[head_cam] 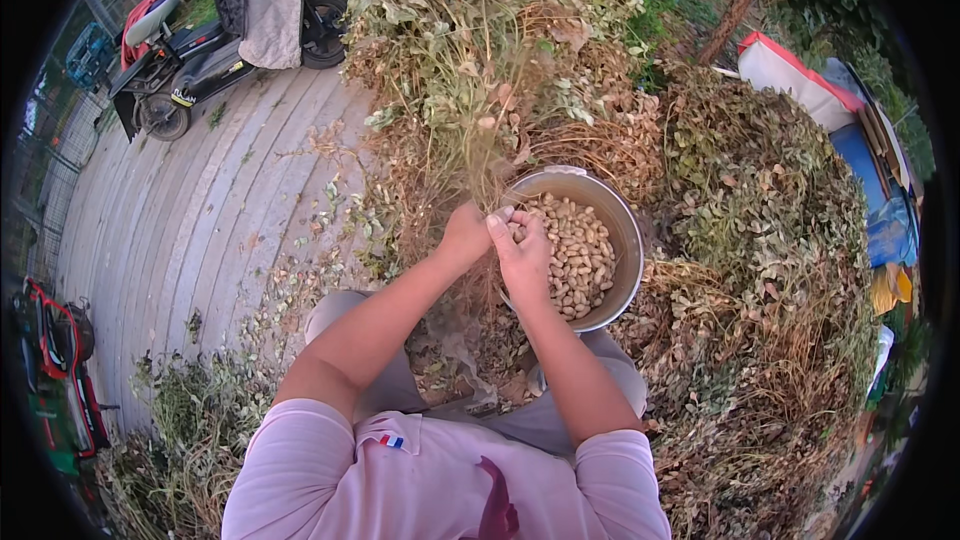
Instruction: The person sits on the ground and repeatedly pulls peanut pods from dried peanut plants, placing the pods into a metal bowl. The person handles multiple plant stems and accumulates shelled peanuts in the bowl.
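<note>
My left hand [466,231] grips a bunch of dried peanut plants [480,142] near the roots, the leafy stems spreading away from me. Right beside it, at the left rim of a metal pot [632,240], my right hand [523,251] has thumb and fingers pinched together at the roots. Whether a pod is between those fingertips is too small to tell. Unshelled peanuts [581,255] fill the lower part of the pot, partly hidden behind my right hand. The pot sits in front of my right knee.
Heaped peanut vines rise ahead [450,22] and along the right [765,300]. Paving [202,202] with scattered leaves extends left, where an electric scooter [217,52] is parked. A red and green machine [67,382] stands at the far left. A tree trunk [739,4] leans at upper right.
</note>
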Motion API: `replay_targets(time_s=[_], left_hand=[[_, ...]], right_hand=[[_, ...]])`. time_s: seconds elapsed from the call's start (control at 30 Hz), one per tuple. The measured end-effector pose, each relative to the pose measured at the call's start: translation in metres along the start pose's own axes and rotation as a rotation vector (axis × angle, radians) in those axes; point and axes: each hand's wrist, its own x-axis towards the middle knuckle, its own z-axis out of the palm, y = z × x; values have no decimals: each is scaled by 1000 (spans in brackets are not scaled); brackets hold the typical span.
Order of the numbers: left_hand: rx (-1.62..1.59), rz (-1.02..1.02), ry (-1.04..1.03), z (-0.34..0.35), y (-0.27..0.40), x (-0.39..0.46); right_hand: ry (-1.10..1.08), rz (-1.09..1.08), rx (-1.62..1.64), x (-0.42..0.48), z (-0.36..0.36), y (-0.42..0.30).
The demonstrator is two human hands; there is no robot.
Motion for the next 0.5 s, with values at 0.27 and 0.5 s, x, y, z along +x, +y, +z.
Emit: replay_targets(time_s=[0.27,0.5], left_hand=[[23,-121,20,-6,21,-6],[-4,-141,132,-20,42,8]], right_hand=[[-80,438,521,9,-8,-20],[-263,280,653,-1,-27,-63]])
